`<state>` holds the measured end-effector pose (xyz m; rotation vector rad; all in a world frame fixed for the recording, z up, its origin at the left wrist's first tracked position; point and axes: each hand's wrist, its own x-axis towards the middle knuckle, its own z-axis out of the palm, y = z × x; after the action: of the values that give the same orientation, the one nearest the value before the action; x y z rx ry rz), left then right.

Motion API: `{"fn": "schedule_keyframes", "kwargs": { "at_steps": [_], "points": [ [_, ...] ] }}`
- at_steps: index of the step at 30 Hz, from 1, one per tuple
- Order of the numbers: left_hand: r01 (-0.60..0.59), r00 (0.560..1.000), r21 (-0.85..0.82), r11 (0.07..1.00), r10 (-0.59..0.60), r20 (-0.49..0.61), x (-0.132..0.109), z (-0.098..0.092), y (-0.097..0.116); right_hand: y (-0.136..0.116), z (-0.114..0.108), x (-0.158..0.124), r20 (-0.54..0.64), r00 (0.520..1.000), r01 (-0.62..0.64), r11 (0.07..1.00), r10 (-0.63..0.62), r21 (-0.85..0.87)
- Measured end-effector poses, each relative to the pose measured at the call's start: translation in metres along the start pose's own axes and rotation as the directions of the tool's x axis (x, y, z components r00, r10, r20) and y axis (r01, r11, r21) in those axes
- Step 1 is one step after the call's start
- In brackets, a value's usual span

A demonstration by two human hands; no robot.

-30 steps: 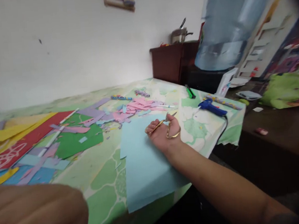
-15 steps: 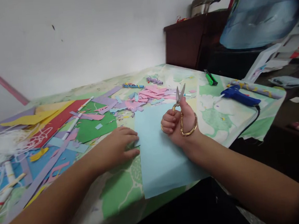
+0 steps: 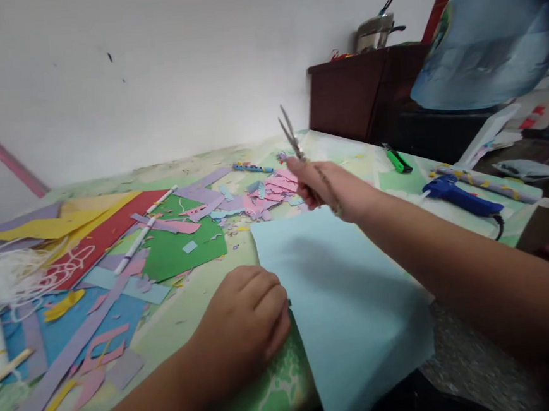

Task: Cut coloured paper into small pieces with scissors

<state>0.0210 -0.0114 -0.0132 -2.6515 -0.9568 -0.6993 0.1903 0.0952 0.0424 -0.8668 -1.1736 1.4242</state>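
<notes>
A sheet of light blue paper (image 3: 348,301) lies in front of me, its near end hanging past the table edge. My left hand (image 3: 249,309) is closed, fingers curled under, right at the paper's left edge. Whatever those fingers hold, if anything, is hidden. Above the paper's far end, my right hand (image 3: 320,186) grips gold-handled scissors (image 3: 291,134), the handle around the hand. The slightly parted silver blades point up and away, clear of the paper.
Pink paper scraps (image 3: 276,189), a green sheet (image 3: 187,247) and white string (image 3: 9,277) lie to the left and behind. On the right are a green box cutter (image 3: 397,158), a blue glue gun (image 3: 461,197) and a decorated paper roll (image 3: 491,182).
The scissors have swung up and left with my right hand. My left hand has gone from flat fingers to curled. The blue paper has shifted toward me, over the table edge.
</notes>
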Motion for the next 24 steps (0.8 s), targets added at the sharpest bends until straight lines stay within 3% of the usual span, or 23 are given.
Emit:
{"fn": "schedule_keyframes", "kwargs": {
  "at_steps": [3, 7, 10, 14, 16, 17, 19, 21, 24],
  "points": [
    [-0.074, 0.994, 0.028, 0.997, 0.076, -0.075, -0.005, -0.001, 0.015, 0.018, 0.015, 0.003, 0.211, 0.978, 0.093, 0.897, 0.0, -0.432],
    [-0.116, 0.984, 0.121, 0.986, 0.131, -0.118, -0.008, 0.002, 0.019, 0.018, 0.021, -0.018, 0.33, 0.94, 0.291, 0.696, -0.081, -0.657],
    [0.004, 0.983, 0.227, 0.974, 0.037, -0.179, -0.005, 0.0, 0.002, 0.008, 0.005, -0.041, 0.264, 0.955, 0.294, 0.544, -0.135, -0.786],
    [0.297, 0.943, 0.337, 0.894, -0.218, -0.252, -0.003, -0.009, -0.022, 0.003, -0.029, -0.074, 0.083, 0.994, 0.107, 0.417, -0.075, -0.902],
    [0.321, 0.933, 0.336, 0.885, -0.234, -0.275, -0.004, -0.01, -0.02, 0.006, -0.041, -0.09, 0.042, 0.997, 0.057, 0.282, -0.059, -0.958],
    [0.28, 0.941, 0.313, 0.908, -0.196, -0.275, -0.004, -0.008, -0.013, 0.01, -0.045, -0.098, 0.045, 0.997, 0.057, 0.233, -0.054, -0.971],
    [0.085, 0.963, 0.231, 0.969, -0.02, -0.27, -0.005, -0.003, 0.006, 0.018, -0.052, -0.111, 0.075, 0.995, 0.088, 0.192, -0.071, -0.977],
    [-0.119, 0.934, 0.169, 0.978, 0.169, -0.316, -0.004, 0.001, 0.027, 0.027, -0.06, -0.117, 0.083, 0.986, 0.108, 0.184, -0.142, -0.977],
    [-0.369, 0.91, 0.025, 0.929, 0.366, -0.195, 0.0, 0.001, 0.041, 0.035, -0.076, -0.111, 0.104, 0.977, 0.135, 0.16, -0.188, -0.978]
  ]
}}
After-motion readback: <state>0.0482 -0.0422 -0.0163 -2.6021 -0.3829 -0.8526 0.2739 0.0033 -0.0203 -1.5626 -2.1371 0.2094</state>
